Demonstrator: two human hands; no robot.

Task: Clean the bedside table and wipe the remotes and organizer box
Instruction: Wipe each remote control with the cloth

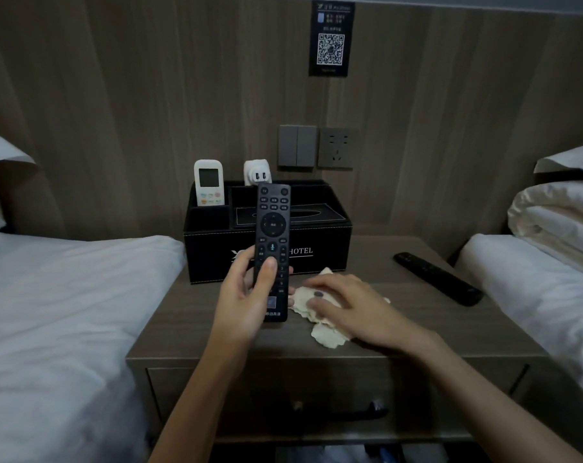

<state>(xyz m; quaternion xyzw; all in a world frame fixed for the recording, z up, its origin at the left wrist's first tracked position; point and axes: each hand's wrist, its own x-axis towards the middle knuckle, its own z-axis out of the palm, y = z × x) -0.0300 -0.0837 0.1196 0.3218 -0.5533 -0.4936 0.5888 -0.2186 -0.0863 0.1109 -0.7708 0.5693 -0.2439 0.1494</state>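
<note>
Before the organizer box [317, 259], the black remote [272, 225] is standing nearly upright, the left hand [243, 302] gripping its lower half; just right, beside that lower end, the right hand [345, 305] is resting loose-fingered on the cloth [327, 335].

Remote [272, 228] in left hand [246, 295]; right hand [347, 305] on cloth [327, 335]

The brown wood-grain tabletop [400, 282] carries three things. A black box [317, 259] marked "HOTEL" stands at the back, left of centre, its front facing forward. A crumpled pale cloth [327, 335] lies in front of it, near the middle; its far tip seems to reach the box's front, though the dim light leaves that unsure. A black remote [437, 278] lies flat by the right edge, angled, well apart from the cloth.
</note>
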